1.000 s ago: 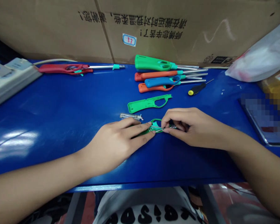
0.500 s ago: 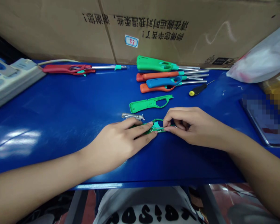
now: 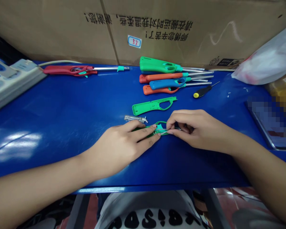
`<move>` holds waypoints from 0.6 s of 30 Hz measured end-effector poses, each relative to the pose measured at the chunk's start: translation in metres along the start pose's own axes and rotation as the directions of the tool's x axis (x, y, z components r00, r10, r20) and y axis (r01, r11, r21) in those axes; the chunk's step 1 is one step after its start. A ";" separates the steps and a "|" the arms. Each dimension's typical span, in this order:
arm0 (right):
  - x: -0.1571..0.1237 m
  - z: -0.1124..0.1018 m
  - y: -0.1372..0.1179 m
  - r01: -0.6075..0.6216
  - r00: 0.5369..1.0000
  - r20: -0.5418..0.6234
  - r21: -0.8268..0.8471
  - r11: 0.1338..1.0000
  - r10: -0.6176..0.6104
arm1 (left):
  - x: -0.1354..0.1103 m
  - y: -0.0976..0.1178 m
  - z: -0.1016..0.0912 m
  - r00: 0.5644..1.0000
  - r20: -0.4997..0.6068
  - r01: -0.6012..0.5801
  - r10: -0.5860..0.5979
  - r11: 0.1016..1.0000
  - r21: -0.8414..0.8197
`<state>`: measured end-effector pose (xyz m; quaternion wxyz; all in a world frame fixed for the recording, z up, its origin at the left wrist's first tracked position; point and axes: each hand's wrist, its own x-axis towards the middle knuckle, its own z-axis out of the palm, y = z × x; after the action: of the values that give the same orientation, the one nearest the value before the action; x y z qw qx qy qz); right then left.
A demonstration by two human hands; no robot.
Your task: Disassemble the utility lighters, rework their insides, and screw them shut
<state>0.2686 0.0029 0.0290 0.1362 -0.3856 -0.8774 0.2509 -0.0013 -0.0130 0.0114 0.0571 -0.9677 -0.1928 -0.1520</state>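
My left hand lies palm down over a green lighter casing half, holding it against the table with fingers extended. Inside the casing's loop shows a turquoise trigger. Thumb and fingertips of my right hand pinch a thin wire at the casing's right end; the fingers hide most of that end. Just beyond my left fingers is a clear fuel tank with a white fitting. Farther back, the other green casing half rests with its hollow side up.
Several assembled lighters lie stacked at the back, beside a black and yellow screwdriver. A red lighter and a power strip are at the left. A cardboard box walls off the back; a plastic bag stands right.
My right fingertips have shifted very slightly at the casing's end, and a bit more of the metal part below the trigger shows. My left hand stays in place.
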 end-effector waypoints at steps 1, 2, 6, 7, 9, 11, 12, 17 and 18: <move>0.000 0.000 0.000 -0.005 1.000 -0.007 0.006 1.000 0.005 | 0.000 0.000 0.000 1.000 0.006 0.001 -0.001 1.000 0.006; 0.000 0.001 0.000 -0.015 1.000 -0.013 0.013 1.000 0.015 | 0.001 0.000 0.000 1.000 0.011 0.003 -0.003 1.000 0.010; 0.001 0.001 -0.001 -0.070 0.998 -0.006 0.053 0.996 0.070 | 0.001 0.000 -0.001 0.999 0.024 0.024 -0.024 1.000 0.007; 0.001 0.001 -0.001 -0.082 0.997 -0.001 0.063 0.995 0.082 | 0.001 0.000 -0.001 0.999 0.024 0.026 -0.026 1.000 0.003; 0.001 0.001 -0.001 -0.105 0.994 0.004 0.081 0.991 0.105 | 0.000 0.000 -0.001 1.000 0.015 0.024 -0.024 1.000 -0.002; 0.001 0.001 -0.001 -0.125 0.992 0.003 0.097 0.987 0.126 | -0.001 0.000 0.000 1.000 0.008 0.021 -0.021 1.000 -0.004; 0.001 0.001 -0.002 -0.128 0.992 0.002 0.104 0.986 0.129 | -0.001 -0.001 0.000 1.000 0.007 0.020 -0.020 1.000 -0.004; 0.001 0.001 -0.002 -0.129 0.991 -0.011 0.092 0.987 0.130 | -0.001 -0.001 0.001 1.000 0.002 0.021 -0.021 1.000 -0.005; 0.001 0.002 -0.003 -0.130 0.991 -0.011 0.080 0.988 0.131 | -0.001 -0.001 0.001 1.000 0.003 0.022 -0.022 1.000 -0.009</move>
<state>0.2657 0.0017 0.0291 0.1414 -0.4386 -0.8386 0.2906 -0.0025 -0.0124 0.0105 0.0511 -0.9660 -0.2027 -0.1523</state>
